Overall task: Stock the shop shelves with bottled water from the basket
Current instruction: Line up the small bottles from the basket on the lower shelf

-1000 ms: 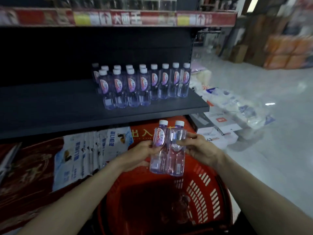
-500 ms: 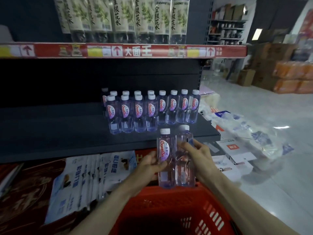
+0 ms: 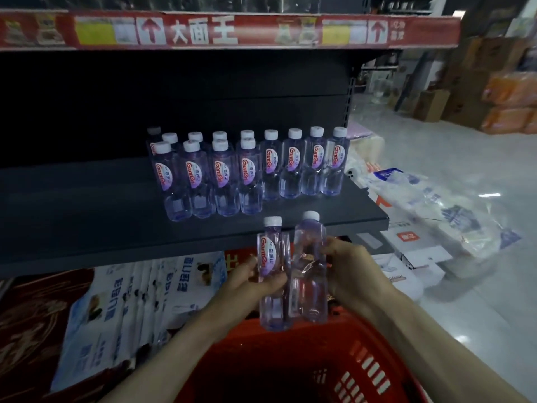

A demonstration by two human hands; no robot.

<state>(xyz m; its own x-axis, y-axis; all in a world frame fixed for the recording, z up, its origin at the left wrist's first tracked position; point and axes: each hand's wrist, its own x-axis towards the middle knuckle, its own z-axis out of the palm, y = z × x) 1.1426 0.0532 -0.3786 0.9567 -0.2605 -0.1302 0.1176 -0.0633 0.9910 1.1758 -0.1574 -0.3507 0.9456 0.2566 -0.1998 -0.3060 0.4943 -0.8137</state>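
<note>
While I hold two water bottles upright and touching side by side above the red basket (image 3: 363, 367), just below the front edge of the dark shelf (image 3: 87, 216), each hand has one of them: my left hand (image 3: 250, 286) curls round the left bottle (image 3: 273, 274) with the thumb across its waist, and my right hand (image 3: 351, 274) wraps the right bottle (image 3: 309, 266) from its outer side, fingers behind it. The stocked bottles (image 3: 250, 175) stand in rows toward the right end of the shelf, four of them forward on the left and a further line behind that runs on to the right. I judge the open spot to be in front of that right-hand stretch, beside the fourth forward bottle. To do this well I should lift both bottles clear of the shelf lip before pushing in, so the bases do not catch on it. The left bottle already shows its red-lettered label to me, but the right one does not, so I should turn it in my fingers before setting it down. I should lower them gently, because a knock could topple the neighbours.
</note>
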